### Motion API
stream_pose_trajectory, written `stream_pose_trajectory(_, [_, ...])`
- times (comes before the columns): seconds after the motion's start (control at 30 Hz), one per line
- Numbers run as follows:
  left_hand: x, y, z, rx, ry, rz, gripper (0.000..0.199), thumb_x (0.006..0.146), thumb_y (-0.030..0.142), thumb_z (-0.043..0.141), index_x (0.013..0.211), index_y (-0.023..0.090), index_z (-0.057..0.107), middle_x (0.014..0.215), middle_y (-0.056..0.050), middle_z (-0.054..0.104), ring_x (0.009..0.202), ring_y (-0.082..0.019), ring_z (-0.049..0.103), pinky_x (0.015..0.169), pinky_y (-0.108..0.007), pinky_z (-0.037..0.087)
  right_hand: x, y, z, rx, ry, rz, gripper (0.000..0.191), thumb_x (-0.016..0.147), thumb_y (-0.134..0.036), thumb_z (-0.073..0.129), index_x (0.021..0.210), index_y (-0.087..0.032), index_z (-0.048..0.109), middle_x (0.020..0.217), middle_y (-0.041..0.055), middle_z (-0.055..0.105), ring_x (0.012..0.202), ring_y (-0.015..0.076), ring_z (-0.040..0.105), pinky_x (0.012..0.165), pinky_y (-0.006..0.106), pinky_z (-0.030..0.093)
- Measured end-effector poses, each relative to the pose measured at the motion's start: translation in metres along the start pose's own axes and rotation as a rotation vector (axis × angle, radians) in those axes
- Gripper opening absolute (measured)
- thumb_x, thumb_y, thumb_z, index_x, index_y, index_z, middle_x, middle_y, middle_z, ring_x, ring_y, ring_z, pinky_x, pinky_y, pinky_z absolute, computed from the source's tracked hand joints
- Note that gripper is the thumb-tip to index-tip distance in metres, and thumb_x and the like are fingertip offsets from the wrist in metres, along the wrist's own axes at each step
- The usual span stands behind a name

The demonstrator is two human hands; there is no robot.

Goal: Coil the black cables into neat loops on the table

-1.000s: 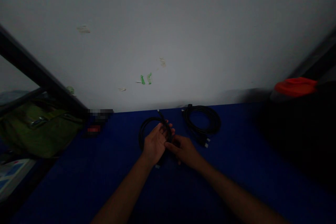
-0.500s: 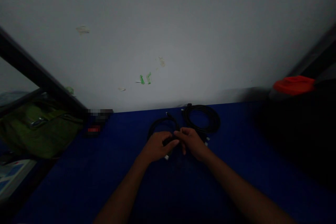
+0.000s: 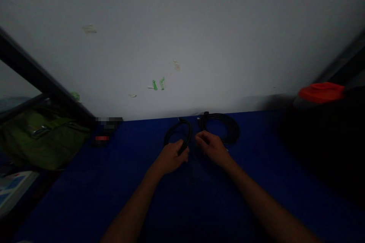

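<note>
- Moved apart since the earlier frame: the left hand (image 3: 171, 157) and the right hand (image 3: 212, 146), shown together over a cable before, are now separated by a small gap.
- Pale wall (image 3: 199, 45): the upper part of the view is filled by it, and it is marked with scuffs.
- Blue tabletop (image 3: 256, 182): the hands and forearms are held over it, and it is met by the wall along its far edge.
- Dark shape (image 3: 319, 152): the right side of the table is covered by it; its nature is hidden by shadow.
- Green bag (image 3: 42, 138): it is placed at the far left, beside a dark diagonal bar (image 3: 42, 76).
- Black cable (image 3: 176, 132): a loose loop is stood up near the far edge of the table, and its lower part is clamped in the closed left hand.
- Coiled black cable (image 3: 219, 127): it is laid flat just beyond the right hand, whose fingers are held open; contact cannot be told.
- Red object (image 3: 321, 93): it is seen at the upper right, above the dark shape.
- Green marks (image 3: 158, 84): they are seen on the wall.
</note>
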State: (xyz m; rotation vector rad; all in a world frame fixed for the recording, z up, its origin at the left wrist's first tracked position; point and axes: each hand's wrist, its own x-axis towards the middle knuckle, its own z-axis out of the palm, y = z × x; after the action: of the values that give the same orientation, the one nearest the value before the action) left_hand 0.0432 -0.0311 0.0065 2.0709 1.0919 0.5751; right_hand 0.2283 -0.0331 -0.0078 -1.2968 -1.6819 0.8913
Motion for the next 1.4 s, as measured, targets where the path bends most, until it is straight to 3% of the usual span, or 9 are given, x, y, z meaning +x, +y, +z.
stream_pose_trajectory(0.1, [0.001, -0.004, 0.001, -0.025, 0.031, -0.051, 0.018, 0.085, 0.033, 0.04, 0.078, 0.02, 0.05, 0.056, 0.002, 0.054, 0.05, -0.013, 0.049, 0.05, -0.023, 0.03, -0.001, 0.0, -0.007, -0.449, -0.032, -0.272, 0.016, 0.082, -0.014, 0.048, 0.093, -0.015, 0.059, 0.089, 0.0083, 0.058, 0.086, 0.0196, 0.051, 0.079, 0.033, 0.041])
stream_pose_trajectory(0.17, [0.003, -0.007, 0.001, 0.033, 0.096, -0.067, 0.018, 0.083, 0.034, 0.044, 0.073, 0.02, 0.05, 0.055, 0.002, 0.051, 0.051, -0.013, 0.047, 0.05, -0.023, 0.028, -0.002, -0.003, -0.006, -0.656, -0.086, -0.33, 0.021, 0.08, -0.007, 0.047, 0.094, -0.014, 0.06, 0.092, 0.0101, 0.056, 0.09, 0.0209, 0.048, 0.082, 0.034, 0.039])
stream_pose_trajectory(0.33, [0.004, -0.007, 0.0, 0.062, 0.176, -0.089, 0.031, 0.081, 0.044, 0.046, 0.062, 0.019, 0.046, 0.053, 0.003, 0.044, 0.05, -0.012, 0.042, 0.051, -0.024, 0.026, -0.005, -0.006, 0.004, -0.966, -0.166, -0.306, 0.013, 0.081, -0.011, 0.049, 0.085, -0.015, 0.061, 0.091, 0.0114, 0.054, 0.089, 0.0236, 0.046, 0.075, 0.034, 0.038])
stream_pose_trajectory(0.53, [0.003, -0.003, -0.004, -0.349, 0.011, -0.164, 0.04, 0.087, 0.049, 0.031, 0.081, 0.017, 0.054, 0.05, 0.004, 0.047, 0.046, -0.011, 0.042, 0.05, -0.022, 0.03, -0.005, 0.0, 0.009, -1.063, -0.146, -0.24, 0.011, 0.081, -0.011, 0.05, 0.084, -0.012, 0.06, 0.09, 0.0128, 0.057, 0.088, 0.0263, 0.048, 0.072, 0.035, 0.037])
stream_pose_trajectory(0.63, [0.004, -0.006, -0.005, -0.429, -0.035, -0.128, 0.037, 0.087, 0.047, 0.032, 0.082, 0.017, 0.053, 0.054, 0.003, 0.05, 0.049, -0.01, 0.042, 0.05, -0.021, 0.031, -0.003, -0.001, 0.01, -1.021, -0.118, -0.208, 0.01, 0.083, -0.014, 0.049, 0.084, -0.012, 0.059, 0.089, 0.0127, 0.058, 0.087, 0.0263, 0.049, 0.072, 0.035, 0.037])
stream_pose_trajectory(0.8, [0.003, -0.008, -0.005, -0.382, -0.049, -0.067, 0.037, 0.089, 0.047, 0.03, 0.076, 0.017, 0.049, 0.054, 0.004, 0.046, 0.05, -0.009, 0.04, 0.052, -0.021, 0.032, -0.003, -0.009, 0.006, -0.811, -0.091, -0.131, 0.012, 0.087, -0.015, 0.043, 0.085, -0.012, 0.055, 0.087, 0.0116, 0.059, 0.082, 0.0215, 0.054, 0.073, 0.031, 0.039])
stream_pose_trajectory(0.97, [0.002, -0.006, -0.005, -0.311, -0.021, -0.05, 0.039, 0.09, 0.047, 0.027, 0.075, 0.017, 0.048, 0.053, 0.004, 0.045, 0.051, -0.01, 0.041, 0.055, -0.022, 0.033, -0.005, -0.01, 0.007, -0.516, -0.055, -0.017, 0.009, 0.083, -0.018, 0.048, 0.075, -0.016, 0.053, 0.075, 0.007, 0.06, 0.067, 0.0167, 0.058, 0.061, 0.026, 0.041])
stream_pose_trajectory(1.17, [0.003, -0.006, 0.006, -0.154, -0.059, -0.029, 0.042, 0.09, 0.048, 0.026, 0.075, 0.017, 0.051, 0.053, 0.004, 0.047, 0.05, -0.01, 0.045, 0.053, -0.021, 0.034, -0.004, -0.002, 0.02, -0.104, -0.059, 0.218, 0.012, 0.078, -0.019, 0.049, 0.066, -0.018, 0.05, 0.055, 0.0004, 0.059, 0.042, 0.0112, 0.055, 0.042, 0.02, 0.038])
stream_pose_trajectory(1.4, [0.002, -0.003, 0.008, 0.005, -0.066, -0.019, 0.044, 0.091, 0.047, 0.024, 0.07, 0.017, 0.048, 0.053, 0.003, 0.049, 0.049, -0.01, 0.048, 0.052, -0.021, 0.033, -0.003, 0.004, 0.014, 0.244, -0.122, 0.077, 0.015, 0.081, -0.028, 0.047, 0.071, -0.018, 0.047, 0.06, -0.0007, 0.059, 0.049, 0.0121, 0.058, 0.049, 0.023, 0.045])
